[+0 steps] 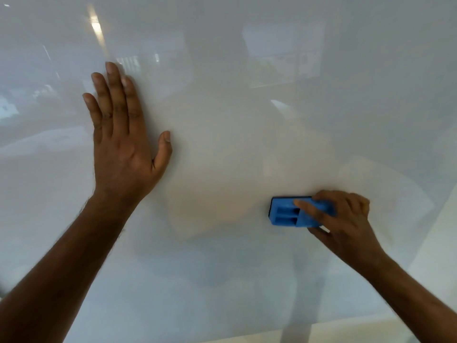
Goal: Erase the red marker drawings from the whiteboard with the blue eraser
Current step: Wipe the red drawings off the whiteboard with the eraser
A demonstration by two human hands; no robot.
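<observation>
The glossy whiteboard [235, 120] fills almost the whole view. No red marker lines show on it anywhere. A blue eraser [286, 214] lies flat against the board at the lower right. My right hand [343, 219] grips it from the right, with the thumb below, fingers over the top and the index finger laid along its back. My left hand [123, 144] presses flat on the board at the upper left, fingers straight and spread, holding nothing.
The board's surface mirrors room lights and windows faintly. Its lower right edge [420, 248] runs diagonally, with a pale surface beyond it. A dark grey strip [294, 335] shows below the bottom edge.
</observation>
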